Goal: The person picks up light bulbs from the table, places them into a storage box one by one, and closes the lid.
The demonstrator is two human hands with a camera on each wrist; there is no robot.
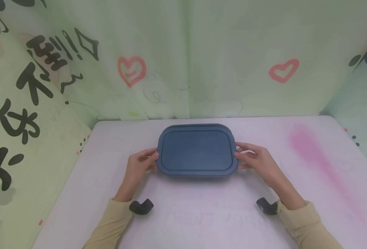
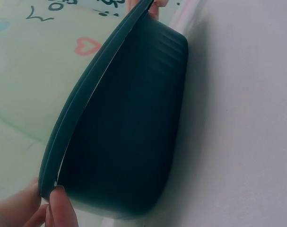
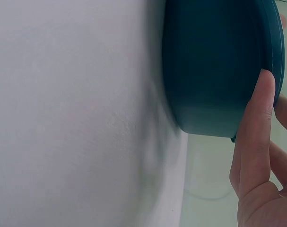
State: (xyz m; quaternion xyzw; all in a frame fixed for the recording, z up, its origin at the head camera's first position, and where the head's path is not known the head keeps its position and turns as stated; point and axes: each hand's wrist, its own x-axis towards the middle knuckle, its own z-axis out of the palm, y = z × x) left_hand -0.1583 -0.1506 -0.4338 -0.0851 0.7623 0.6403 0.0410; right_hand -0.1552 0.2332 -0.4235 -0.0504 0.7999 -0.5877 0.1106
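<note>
A dark blue rectangular food container (image 1: 197, 152) with rounded corners and a flat grooved lid is held between both hands over the white table. My left hand (image 1: 140, 166) pinches its left end at the rim; in the left wrist view fingertips (image 2: 63, 208) grip the lid's edge from both sides. At the opposite end, my right hand (image 1: 261, 162) pinches the rim, with a long finger (image 3: 261, 104) lying along the container's side in the right wrist view. A shadow lies beside the base; whether it touches the table I cannot tell. The inside is hidden.
The white table (image 1: 202, 214) bears a pink smear (image 1: 311, 148) on its right side. A pale green curtain (image 1: 202, 52) with red hearts and black lettering hangs behind and at the sides. Black curved pieces (image 1: 141, 206) stick out by both beige sleeve cuffs.
</note>
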